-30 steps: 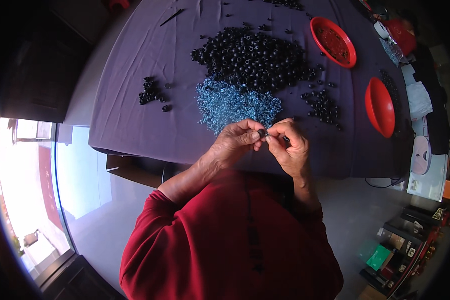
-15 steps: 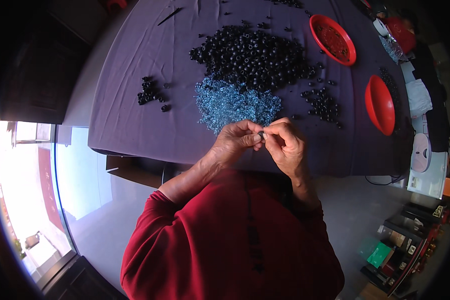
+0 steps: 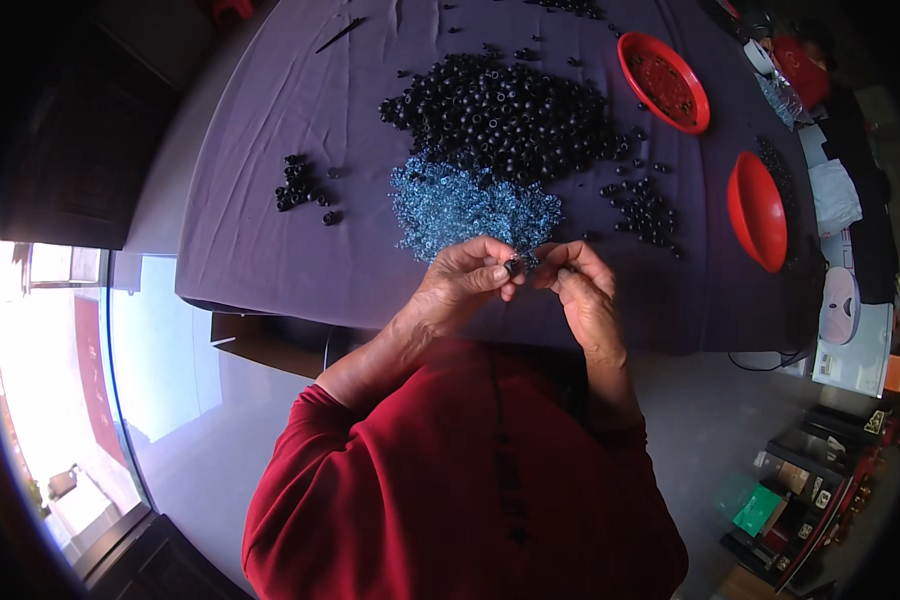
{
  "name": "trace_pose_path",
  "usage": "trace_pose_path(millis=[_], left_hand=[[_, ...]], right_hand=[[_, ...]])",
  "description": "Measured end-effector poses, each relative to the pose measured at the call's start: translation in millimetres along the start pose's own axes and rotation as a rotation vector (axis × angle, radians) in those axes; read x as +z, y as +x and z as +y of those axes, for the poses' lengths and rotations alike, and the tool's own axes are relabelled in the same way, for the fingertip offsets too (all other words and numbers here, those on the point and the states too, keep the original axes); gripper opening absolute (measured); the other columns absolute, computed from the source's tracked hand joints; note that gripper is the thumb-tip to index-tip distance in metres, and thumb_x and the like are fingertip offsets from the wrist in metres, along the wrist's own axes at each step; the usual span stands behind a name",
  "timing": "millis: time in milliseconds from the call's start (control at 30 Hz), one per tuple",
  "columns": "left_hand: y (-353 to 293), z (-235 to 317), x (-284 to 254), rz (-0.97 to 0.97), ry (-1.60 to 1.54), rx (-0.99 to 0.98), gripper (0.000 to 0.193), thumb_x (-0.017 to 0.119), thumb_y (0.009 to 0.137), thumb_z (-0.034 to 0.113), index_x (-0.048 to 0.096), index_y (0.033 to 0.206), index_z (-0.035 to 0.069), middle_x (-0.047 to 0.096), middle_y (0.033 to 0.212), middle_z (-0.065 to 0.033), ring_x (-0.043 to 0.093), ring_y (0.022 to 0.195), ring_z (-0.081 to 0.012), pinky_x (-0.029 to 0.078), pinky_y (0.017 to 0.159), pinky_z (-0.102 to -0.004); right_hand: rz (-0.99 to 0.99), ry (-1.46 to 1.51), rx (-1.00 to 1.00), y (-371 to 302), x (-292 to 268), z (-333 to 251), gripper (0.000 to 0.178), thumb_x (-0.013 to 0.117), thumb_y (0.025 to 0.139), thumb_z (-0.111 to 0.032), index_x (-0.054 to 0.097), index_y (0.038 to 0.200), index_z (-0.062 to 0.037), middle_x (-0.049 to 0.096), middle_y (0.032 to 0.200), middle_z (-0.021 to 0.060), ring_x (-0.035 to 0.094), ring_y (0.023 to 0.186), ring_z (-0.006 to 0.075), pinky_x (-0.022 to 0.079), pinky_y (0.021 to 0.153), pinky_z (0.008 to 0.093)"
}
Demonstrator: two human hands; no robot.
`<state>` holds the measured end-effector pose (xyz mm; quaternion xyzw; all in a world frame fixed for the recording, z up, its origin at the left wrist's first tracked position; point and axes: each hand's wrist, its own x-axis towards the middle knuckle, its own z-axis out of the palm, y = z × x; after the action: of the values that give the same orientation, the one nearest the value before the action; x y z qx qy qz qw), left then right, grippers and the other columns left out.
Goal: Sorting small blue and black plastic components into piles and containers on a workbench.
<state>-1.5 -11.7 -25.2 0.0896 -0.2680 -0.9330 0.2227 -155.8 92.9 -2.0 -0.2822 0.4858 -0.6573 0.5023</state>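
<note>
My left hand [image 3: 458, 286] pinches a small black ring-shaped part [image 3: 513, 267] between thumb and fingers, above the table's near edge. Just to the right, my right hand [image 3: 590, 290] has thumb and forefinger pressed together; anything between them is too small to make out. A small gap separates the two hands. Right beyond my fingertips lies a heap of tiny clear-blue pieces [image 3: 470, 210]. A larger pile of black ring-shaped parts [image 3: 500, 115] touches its far side.
Smaller black clusters lie left [image 3: 298, 185] and right [image 3: 644, 208] on the purple cloth [image 3: 250, 230]. A red plate [image 3: 630, 52] holding small bits and a red bowl [image 3: 758, 212] stand at the right. A thin dark tool [image 3: 340, 35] lies far left. Another person [image 3: 800, 70] is at far right.
My hands have come apart: the right one has drawn slightly to the right, away from the black part. My left hand still holds that part, shifted slightly left.
</note>
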Motion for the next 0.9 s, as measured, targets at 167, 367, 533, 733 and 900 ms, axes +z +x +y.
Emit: trace_pose_path(millis=[167,367,533,733,900], left_hand=[[6,0,-5,0.011,0.088,0.048,0.016,0.062,0.080,0.009,0.057,0.093,0.001,0.060,0.088,-0.0088,0.055,0.075,-0.0149,0.045,0.071,-0.0267],[8,2,-5,0.028,0.164,0.086,0.016,0.061,0.081,0.009,0.057,0.094,0.001,0.060,0.086,-0.0087,0.054,0.074,-0.0144,0.045,0.071,-0.0269],[7,1,-8,0.011,0.114,0.066,0.014,0.060,0.081,0.005,0.058,0.094,-0.001,0.061,0.085,-0.0082,0.055,0.073,-0.0134,0.046,0.071,-0.0256],[7,5,-6,0.049,0.015,0.008,0.014,0.058,0.083,0.006,0.057,0.096,0.000,0.060,0.086,-0.0086,0.055,0.073,-0.0143,0.046,0.071,-0.0262],[8,-3,-7,0.004,-0.131,-0.080,0.017,0.057,0.084,0.009,0.056,0.099,0.001,0.060,0.088,-0.0086,0.056,0.075,-0.0155,0.046,0.070,-0.0267]], right_hand=[[0.091,-0.252,-0.217,-3,20,-6,0.014,0.046,0.090,-0.006,0.050,0.100,0.0025,0.057,0.094,0.0109,0.059,0.075,0.0145,0.051,0.070,0.0292],[0.034,-0.627,-0.499,-2,28,-10,0.020,0.049,0.087,-0.001,0.057,0.105,0.0004,0.057,0.087,0.0076,0.055,0.061,0.0089,0.046,0.055,0.0192],[-0.053,-0.904,-0.672,8,33,-3,0.021,0.050,0.086,0.002,0.059,0.105,-0.0014,0.055,0.084,0.0054,0.050,0.056,0.0076,0.043,0.051,0.0191],[0.019,-0.868,-0.607,2,27,0,0.015,0.053,0.084,0.002,0.059,0.098,-0.0012,0.057,0.083,0.0048,0.049,0.055,0.0069,0.041,0.049,0.0191],[0.022,-0.795,-0.576,6,23,-1,0.014,0.055,0.083,0.002,0.059,0.096,-0.0010,0.058,0.082,0.0042,0.049,0.056,0.0060,0.041,0.049,0.0183]])
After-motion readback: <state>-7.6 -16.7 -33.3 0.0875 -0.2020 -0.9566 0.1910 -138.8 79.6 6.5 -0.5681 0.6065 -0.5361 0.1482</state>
